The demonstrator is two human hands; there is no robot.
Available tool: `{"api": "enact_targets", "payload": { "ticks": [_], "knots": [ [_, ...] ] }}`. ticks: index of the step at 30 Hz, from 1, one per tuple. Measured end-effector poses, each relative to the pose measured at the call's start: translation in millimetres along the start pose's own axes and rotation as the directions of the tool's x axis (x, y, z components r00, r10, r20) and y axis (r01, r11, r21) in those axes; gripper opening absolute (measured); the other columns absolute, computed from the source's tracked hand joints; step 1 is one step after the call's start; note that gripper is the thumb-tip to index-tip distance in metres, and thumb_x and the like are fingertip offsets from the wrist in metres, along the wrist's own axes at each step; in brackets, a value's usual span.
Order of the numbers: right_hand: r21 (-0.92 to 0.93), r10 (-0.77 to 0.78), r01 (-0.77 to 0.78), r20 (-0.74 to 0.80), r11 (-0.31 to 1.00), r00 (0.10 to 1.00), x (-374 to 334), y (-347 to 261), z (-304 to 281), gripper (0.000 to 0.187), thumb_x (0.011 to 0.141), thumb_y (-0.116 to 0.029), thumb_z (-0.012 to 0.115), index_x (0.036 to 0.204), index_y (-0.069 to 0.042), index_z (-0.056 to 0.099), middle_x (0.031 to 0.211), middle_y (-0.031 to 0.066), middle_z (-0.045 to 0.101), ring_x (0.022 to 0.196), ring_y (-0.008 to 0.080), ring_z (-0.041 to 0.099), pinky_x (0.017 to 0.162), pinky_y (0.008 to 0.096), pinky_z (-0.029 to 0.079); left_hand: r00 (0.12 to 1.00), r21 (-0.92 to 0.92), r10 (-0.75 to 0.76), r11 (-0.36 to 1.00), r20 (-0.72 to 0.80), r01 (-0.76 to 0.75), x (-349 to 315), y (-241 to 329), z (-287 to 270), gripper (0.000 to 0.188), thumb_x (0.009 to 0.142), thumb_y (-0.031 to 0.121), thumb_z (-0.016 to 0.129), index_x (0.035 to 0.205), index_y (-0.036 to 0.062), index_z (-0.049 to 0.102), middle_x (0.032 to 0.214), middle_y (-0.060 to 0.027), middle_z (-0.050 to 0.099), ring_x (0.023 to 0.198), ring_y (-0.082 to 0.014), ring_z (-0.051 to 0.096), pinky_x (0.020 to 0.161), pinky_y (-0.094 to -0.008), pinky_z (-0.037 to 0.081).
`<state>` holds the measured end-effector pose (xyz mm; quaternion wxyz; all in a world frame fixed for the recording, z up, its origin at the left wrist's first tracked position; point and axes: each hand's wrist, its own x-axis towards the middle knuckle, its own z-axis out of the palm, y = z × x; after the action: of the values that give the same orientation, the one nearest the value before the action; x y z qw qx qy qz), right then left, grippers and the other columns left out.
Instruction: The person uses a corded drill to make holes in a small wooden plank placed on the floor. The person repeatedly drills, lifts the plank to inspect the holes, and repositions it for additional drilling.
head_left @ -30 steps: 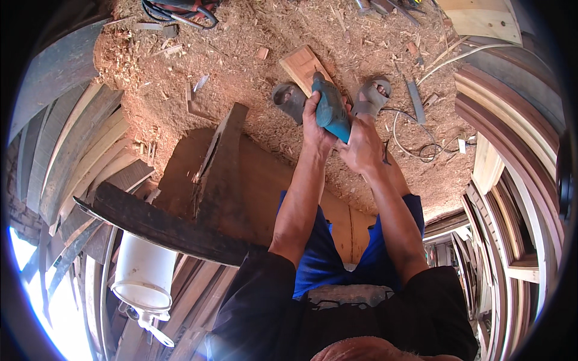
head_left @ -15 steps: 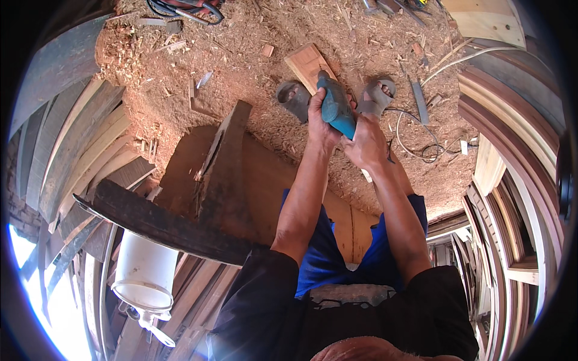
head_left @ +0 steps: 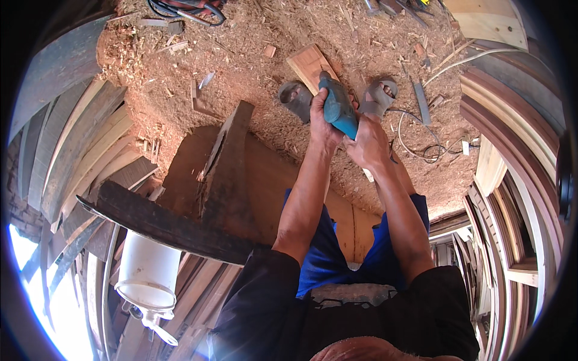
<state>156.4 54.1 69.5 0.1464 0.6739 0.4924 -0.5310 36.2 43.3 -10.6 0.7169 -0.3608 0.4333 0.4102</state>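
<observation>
A workshop floor (head_left: 198, 54) thick with tan sawdust and wood shavings fills the upper part of the view, ringed on both sides by stacks of curved wooden planks (head_left: 78, 150) and bent frame pieces (head_left: 518, 180). Black cables (head_left: 186, 9) lie coiled at the top edge, and a thin pale cord (head_left: 421, 150) loops over the shavings to the right.

The person stands looking down, both forearms reaching forward. The left hand (head_left: 322, 123) wraps around the front body of a teal handheld power tool (head_left: 337, 108), its grip closed on the casing. The right hand (head_left: 367, 144) holds the rear end of the same tool, fingers curled tight around it. The tool sits between the person's two feet in grey sandals (head_left: 295, 96), its nose pointing toward a small pale rectangular wooden board (head_left: 307, 60) that lies flat on the sawdust just beyond. Whether the tool touches the board cannot be told.

To the left of the arms, a large dark brown slab of wood (head_left: 241, 180) lies with a rough, narrow dark timber (head_left: 226, 162) resting on top of it. A long dark curved plank (head_left: 162, 222) crosses below, and a white plastic bucket (head_left: 147, 271) stands under it at the lower left.
</observation>
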Motion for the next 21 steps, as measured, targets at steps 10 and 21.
{"api": "enact_targets", "payload": {
  "ticks": [10, 21],
  "knots": [
    [-0.126, 0.138, -0.123, 0.118, 0.984, 0.983, 8.4, -32.2, -23.7, 0.054, 0.074, -0.015, 0.084, 0.119, 0.005, 0.061, 0.108, 0.028, 0.068, 0.102, 0.0443, 0.069, 0.088, 0.0511, 0.057, 0.996, -0.015, 0.084, 0.996, -0.003, -0.084, 9.2, 2.1, -3.1, 0.054, 0.093, 0.05, 0.063, 0.12, 0.0039, 0.062, 0.101, -0.0206, 0.071, 0.087, -0.0395, 0.07, 0.078, -0.0515, 0.059],
    [-0.124, 0.157, -0.14, 0.145, 0.982, 0.977, 23.4, -39.0, -33.7, 0.048, 0.073, -0.015, 0.081, 0.114, 0.004, 0.066, 0.102, 0.0304, 0.071, 0.098, 0.0456, 0.071, 0.087, 0.0497, 0.058, 0.999, -0.189, 0.016, 0.982, 0.038, -0.008, 27.6, 7.9, -8.3, 0.046, 0.092, 0.047, 0.063, 0.115, 0.0072, 0.066, 0.099, -0.0205, 0.071, 0.088, -0.0412, 0.069, 0.078, -0.0543, 0.058]
  ]
}}
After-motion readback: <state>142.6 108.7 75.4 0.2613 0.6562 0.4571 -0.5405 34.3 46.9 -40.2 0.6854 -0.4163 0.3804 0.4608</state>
